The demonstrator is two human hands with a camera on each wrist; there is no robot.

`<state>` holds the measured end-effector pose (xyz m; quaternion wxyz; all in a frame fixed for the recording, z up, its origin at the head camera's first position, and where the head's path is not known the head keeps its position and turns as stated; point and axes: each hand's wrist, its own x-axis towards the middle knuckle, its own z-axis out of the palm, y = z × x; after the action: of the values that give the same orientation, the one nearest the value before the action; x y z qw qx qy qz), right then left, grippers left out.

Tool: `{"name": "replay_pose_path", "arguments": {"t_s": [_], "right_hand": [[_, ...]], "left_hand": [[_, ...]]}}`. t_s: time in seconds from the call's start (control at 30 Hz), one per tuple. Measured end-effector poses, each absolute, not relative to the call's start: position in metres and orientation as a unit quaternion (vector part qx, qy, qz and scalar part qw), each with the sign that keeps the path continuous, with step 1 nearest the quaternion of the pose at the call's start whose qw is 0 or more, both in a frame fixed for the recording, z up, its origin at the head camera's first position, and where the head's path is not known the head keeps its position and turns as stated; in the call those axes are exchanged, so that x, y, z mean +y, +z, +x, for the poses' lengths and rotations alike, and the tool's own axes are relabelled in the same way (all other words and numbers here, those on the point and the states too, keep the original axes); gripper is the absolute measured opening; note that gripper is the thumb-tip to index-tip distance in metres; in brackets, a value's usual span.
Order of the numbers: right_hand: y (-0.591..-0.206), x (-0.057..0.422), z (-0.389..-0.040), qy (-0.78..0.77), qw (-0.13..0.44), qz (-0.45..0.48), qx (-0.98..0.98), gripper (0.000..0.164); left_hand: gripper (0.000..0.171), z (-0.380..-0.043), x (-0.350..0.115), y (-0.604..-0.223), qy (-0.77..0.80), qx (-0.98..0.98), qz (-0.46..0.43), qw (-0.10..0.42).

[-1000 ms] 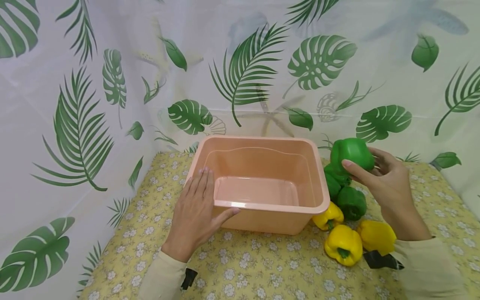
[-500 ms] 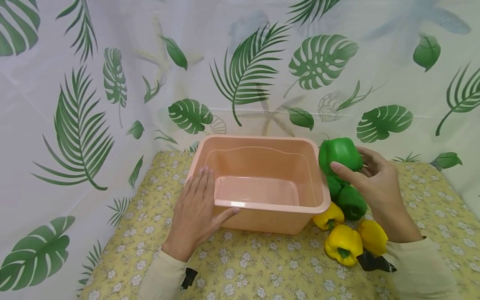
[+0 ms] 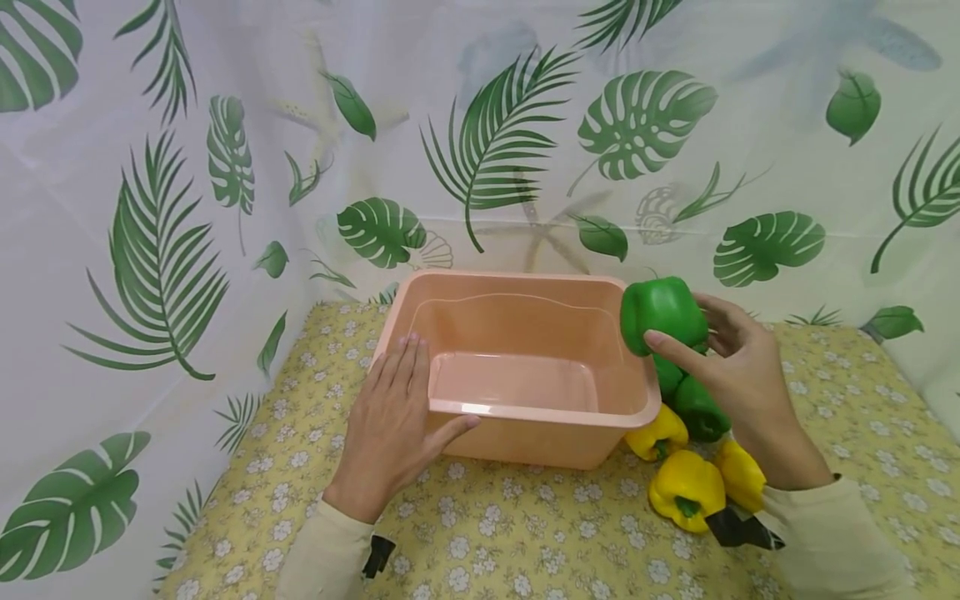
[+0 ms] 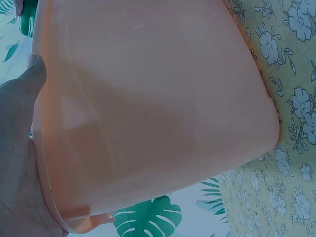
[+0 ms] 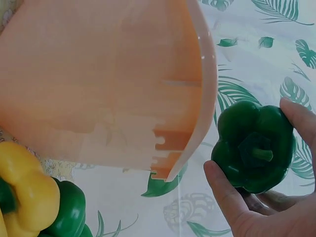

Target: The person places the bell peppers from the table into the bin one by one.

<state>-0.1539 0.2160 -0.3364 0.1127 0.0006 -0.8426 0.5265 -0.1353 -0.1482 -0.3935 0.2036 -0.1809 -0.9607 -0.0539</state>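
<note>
A peach plastic basin (image 3: 517,421) stands on the table with nothing inside it. My left hand (image 3: 390,417) rests flat over its front left rim, fingers straight and thumb along the front edge; the left wrist view shows the thumb (image 4: 34,74) on the rim. At the basin's right rim my right hand (image 3: 738,367) holds a green bell pepper (image 3: 660,315) between thumb and fingers, raised above the other peppers. In the right wrist view that bell pepper's stem side (image 5: 256,148) faces the camera.
Right of the basin lie more green bell peppers (image 3: 701,410) and yellow bell peppers (image 3: 686,490), close together. A floral cloth (image 3: 480,533) covers the table. Behind it hangs a white leaf-print curtain (image 3: 480,50).
My right hand has carried the green bell pepper leftward, from beside the basin to over its right rim. The left hand and the basin stay in place.
</note>
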Motion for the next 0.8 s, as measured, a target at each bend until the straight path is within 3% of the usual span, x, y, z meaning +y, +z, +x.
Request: {"name": "replay_pose_path", "arguments": {"t_s": [0.8], "right_hand": [[-0.3375,0.208,-0.1537,0.553,0.1,0.057,-0.825,0.07]], "left_hand": [[0.11,-0.1349,-0.1484,-0.3933,-0.053,-0.963,-0.179,0.194]]}}
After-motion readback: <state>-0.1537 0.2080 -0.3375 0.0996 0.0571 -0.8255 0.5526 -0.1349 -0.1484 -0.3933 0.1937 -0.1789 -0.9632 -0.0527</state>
